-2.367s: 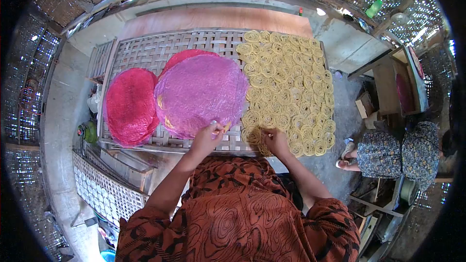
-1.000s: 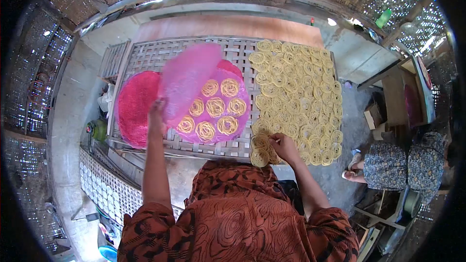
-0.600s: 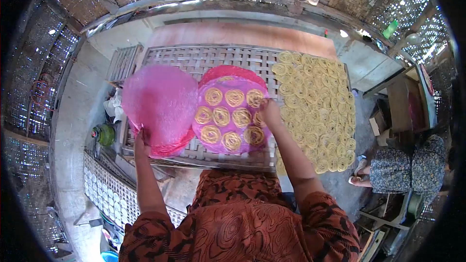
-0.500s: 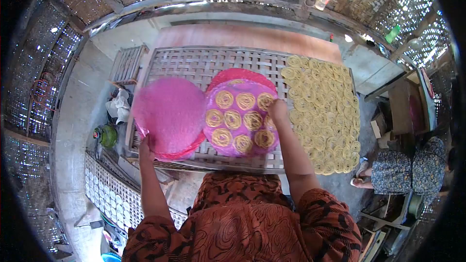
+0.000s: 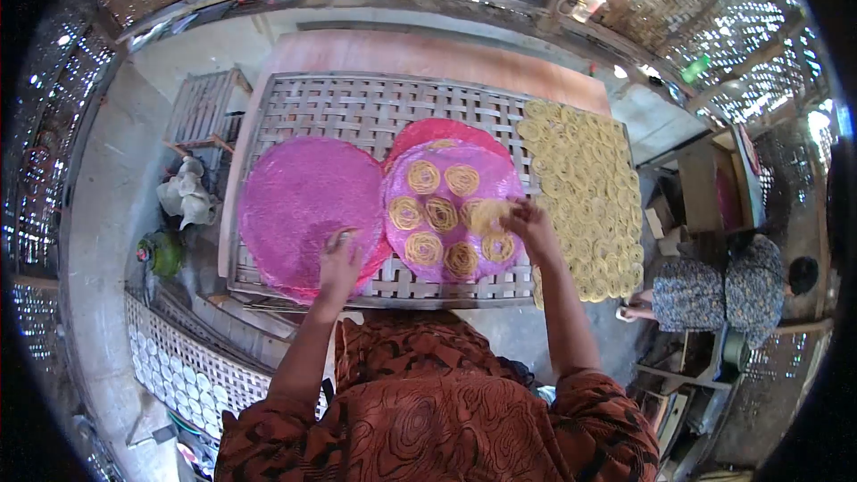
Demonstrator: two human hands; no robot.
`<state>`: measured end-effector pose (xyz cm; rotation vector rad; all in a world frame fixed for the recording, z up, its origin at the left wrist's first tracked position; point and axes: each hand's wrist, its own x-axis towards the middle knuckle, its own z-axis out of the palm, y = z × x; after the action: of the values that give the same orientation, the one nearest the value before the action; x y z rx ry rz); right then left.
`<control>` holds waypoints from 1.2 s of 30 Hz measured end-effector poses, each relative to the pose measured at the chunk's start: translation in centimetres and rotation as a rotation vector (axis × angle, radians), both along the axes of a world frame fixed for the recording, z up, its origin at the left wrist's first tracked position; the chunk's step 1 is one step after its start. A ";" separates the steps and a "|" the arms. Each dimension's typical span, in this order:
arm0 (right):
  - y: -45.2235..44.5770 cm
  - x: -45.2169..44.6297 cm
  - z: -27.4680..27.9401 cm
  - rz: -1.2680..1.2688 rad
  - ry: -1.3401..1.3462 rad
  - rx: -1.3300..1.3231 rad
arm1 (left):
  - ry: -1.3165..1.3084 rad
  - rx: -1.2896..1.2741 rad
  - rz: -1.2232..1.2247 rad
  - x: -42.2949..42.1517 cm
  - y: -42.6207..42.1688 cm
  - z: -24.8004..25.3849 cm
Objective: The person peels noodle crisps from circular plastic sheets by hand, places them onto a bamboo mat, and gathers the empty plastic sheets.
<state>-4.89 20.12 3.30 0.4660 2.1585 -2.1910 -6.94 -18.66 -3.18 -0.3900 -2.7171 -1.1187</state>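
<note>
My left hand [image 5: 341,261] is over the lower right part of a purple round sheet [image 5: 308,205], its fingers apart and nothing in them. That sheet lies on red ones at the left of the woven rack [image 5: 330,107]. Beside it, a second purple sheet [image 5: 449,234] bears several yellow coils [image 5: 423,178], with a red sheet [image 5: 428,130] showing behind. My right hand [image 5: 528,219] pinches a blurred yellow coil [image 5: 490,215] above this sheet's right side. Rows of overlapping yellow coils [image 5: 585,205] cover the rack's right end.
A wooden board [image 5: 428,58] lies behind the rack. A person in patterned clothing [image 5: 687,295] is at the right. At the left are a slatted stand [image 5: 203,112], a white bag [image 5: 187,194], a green container [image 5: 163,253] and a tray of white discs [image 5: 178,375].
The top purple sheet was lifted off the coils and laid over the left pile. My left hand has let it go and moved right. A coil has come up off the sheet in my right hand.
</note>
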 end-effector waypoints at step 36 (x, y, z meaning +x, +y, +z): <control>3.6 -2.0 -9.8 -0.096 -0.117 1.195 | -1.009 1.045 0.061 2.4 8.9 -6.7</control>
<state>-6.93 23.72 -6.54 0.6631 3.1476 -0.6000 -4.58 -9.81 -9.93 0.5545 -2.1176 -2.9991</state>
